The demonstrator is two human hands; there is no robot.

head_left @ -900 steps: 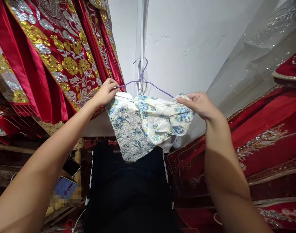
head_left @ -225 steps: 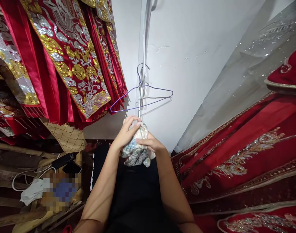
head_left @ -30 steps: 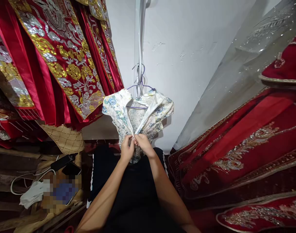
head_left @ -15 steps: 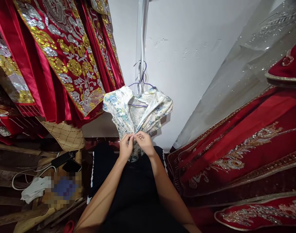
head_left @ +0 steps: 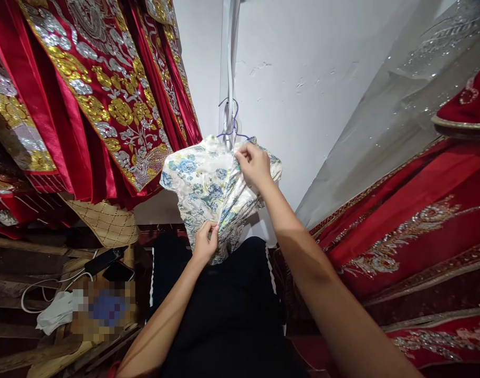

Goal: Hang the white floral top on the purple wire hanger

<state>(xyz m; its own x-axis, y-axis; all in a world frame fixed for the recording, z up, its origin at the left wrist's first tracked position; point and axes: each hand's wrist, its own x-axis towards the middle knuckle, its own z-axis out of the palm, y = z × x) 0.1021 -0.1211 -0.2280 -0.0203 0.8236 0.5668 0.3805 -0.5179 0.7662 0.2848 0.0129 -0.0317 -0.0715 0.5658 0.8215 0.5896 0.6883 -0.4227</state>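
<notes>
A white short-sleeved garment with a blue floral print (head_left: 202, 178) hangs in front of me on a purple wire hanger (head_left: 236, 123). Low on its front opening, my left hand (head_left: 206, 242) is closed, pinching the fabric edge between thumb and fingers. Up near the collar, my right hand (head_left: 253, 164) is closed on the other end of the front edge. Between the hands the edge runs in a taut slanting line, and the two front panels lie together. My right hand and forearm cover part of the right shoulder of the garment.
Red gowns with gold and silver sequins (head_left: 122, 110) hang at the left. Red beaded garments (head_left: 382, 252) and a sheer sparkly fabric (head_left: 354, 121) fill the right. A wooden stand (head_left: 62, 346) at lower left bears a black phone (head_left: 119, 271), a white cable and white cloth.
My right hand has moved up from beside the left hand to the collar. The open neckline has been drawn closed. My left hand stays low on the front edge.
</notes>
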